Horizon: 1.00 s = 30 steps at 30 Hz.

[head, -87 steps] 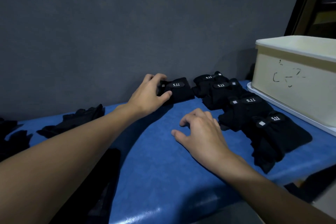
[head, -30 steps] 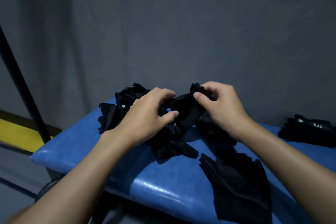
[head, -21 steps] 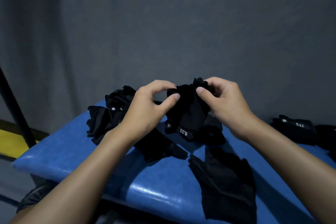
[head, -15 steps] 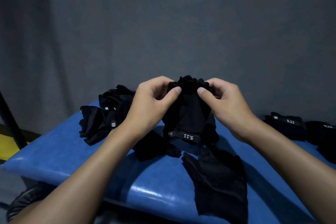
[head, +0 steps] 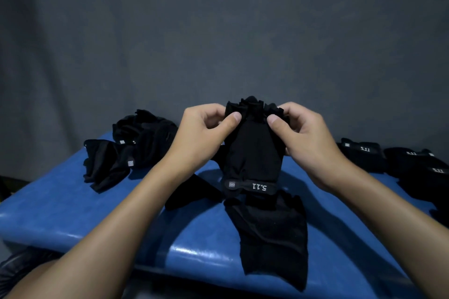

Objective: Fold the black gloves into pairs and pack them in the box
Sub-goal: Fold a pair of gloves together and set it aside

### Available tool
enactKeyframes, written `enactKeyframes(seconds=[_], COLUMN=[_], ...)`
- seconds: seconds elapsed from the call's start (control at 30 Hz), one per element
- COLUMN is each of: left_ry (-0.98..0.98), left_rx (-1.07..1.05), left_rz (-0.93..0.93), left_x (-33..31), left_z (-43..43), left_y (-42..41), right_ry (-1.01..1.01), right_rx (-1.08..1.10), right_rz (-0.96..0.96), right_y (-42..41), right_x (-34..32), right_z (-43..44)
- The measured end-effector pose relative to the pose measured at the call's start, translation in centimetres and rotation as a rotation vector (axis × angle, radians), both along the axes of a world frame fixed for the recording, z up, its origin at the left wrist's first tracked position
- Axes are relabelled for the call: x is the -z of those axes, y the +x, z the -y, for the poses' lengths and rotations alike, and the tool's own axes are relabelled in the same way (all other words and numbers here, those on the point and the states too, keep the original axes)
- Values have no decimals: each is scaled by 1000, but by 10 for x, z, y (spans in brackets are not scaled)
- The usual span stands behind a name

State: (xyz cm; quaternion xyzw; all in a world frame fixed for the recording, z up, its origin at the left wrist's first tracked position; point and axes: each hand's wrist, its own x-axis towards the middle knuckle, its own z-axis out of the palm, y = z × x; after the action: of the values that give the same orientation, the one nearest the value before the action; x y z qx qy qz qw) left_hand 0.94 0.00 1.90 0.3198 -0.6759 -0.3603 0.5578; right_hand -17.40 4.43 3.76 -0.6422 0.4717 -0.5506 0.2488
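I hold a black glove [head: 252, 153] up by its finger end, its "5.11" wrist strap hanging lowest. My left hand [head: 201, 133] pinches the top left of it and my right hand [head: 301, 133] pinches the top right. Another black glove [head: 272, 233] lies flat on the blue table [head: 73, 213] just below. A heap of loose black gloves [head: 128, 150] sits at the back left. Folded glove pairs [head: 364, 155] lie in a row at the right. The box is out of view.
A dark grey wall stands close behind the table. The table's front edge runs under my forearms. One more dark glove [head: 192, 192] lies under my left wrist.
I turned from the folded pairs and the box to the heap at the left, took one glove from it with both hands and lifted it upright.
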Motion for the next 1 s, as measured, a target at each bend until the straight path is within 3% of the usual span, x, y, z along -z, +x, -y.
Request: enactKeyframes(seconds=[0.23, 0.47, 0.63, 1.0], left_ry=[119, 144, 152, 240], left_rx=[55, 70, 68, 41], left_rz=[-56, 118, 104, 302], left_x=[4, 12, 15, 39], left_z=[-7, -25, -37, -47], left_y=[-12, -20, -24, -32], right_ry=[69, 135, 199, 251], right_rx=[-55, 19, 11, 114], right_rz=[41, 112, 167, -53], right_y=[-15, -24, -27, -34], right_x=[9, 20, 26, 53], right_z=[-20, -42, -61, -68])
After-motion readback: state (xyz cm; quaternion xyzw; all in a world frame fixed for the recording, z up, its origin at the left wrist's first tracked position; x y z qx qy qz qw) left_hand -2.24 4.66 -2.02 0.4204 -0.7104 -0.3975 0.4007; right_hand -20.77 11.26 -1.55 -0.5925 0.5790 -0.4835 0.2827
